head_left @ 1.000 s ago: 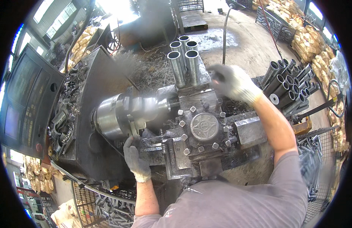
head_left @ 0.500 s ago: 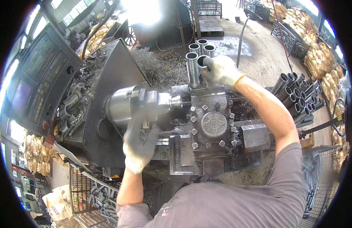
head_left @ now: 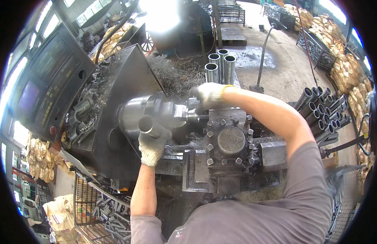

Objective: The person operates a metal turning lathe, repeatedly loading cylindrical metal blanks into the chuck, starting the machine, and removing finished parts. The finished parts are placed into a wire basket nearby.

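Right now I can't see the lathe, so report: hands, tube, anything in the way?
Left hand grips short steel tube beside chuck. Right hand at tool post. Swarf piled behind.

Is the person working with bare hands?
No, both the left hand and the right hand wear light knitted work gloves.

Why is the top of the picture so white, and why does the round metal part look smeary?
Head view: daylight glare washes out the top; the chuck looks smeared by blur beside the left hand, which grips a short metal tube; the right hand is sharper; straight edges bend toward the dark round rim.
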Available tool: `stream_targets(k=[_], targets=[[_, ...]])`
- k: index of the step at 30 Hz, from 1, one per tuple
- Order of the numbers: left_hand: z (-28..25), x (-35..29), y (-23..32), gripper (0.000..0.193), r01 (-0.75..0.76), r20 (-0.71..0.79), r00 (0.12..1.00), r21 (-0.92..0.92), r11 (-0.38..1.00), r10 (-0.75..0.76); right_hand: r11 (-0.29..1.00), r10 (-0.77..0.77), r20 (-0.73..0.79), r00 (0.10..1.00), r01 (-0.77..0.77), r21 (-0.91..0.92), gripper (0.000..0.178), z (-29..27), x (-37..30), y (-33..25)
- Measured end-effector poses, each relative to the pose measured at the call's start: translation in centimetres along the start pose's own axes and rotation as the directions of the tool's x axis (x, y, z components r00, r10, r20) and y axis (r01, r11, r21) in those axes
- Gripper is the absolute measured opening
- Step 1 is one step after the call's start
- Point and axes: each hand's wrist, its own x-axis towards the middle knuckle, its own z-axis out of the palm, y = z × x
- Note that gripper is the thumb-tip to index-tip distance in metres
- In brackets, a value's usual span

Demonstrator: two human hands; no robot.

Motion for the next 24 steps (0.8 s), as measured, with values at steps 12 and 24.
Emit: stream_targets(k=[12, 24], targets=[[6.3, -14.2, 0.6, 0.037, 0.19, 0.345, 0.928, -0.11, 0.976, -0.142, 0.977, 0.169, 0.518, 0.838, -0.211, 0.023, 0.069, 6.0, 7.2, 0.9], [2.8, -15.9, -2.9, 0.073, -0.172, 0.175, 0.954, -0.339, 0.925, 0.242, 0.719, 0.325, -0.218, 0.92, -0.39, -0.575, 0.039, -0.5, -8.2, -3.3]])
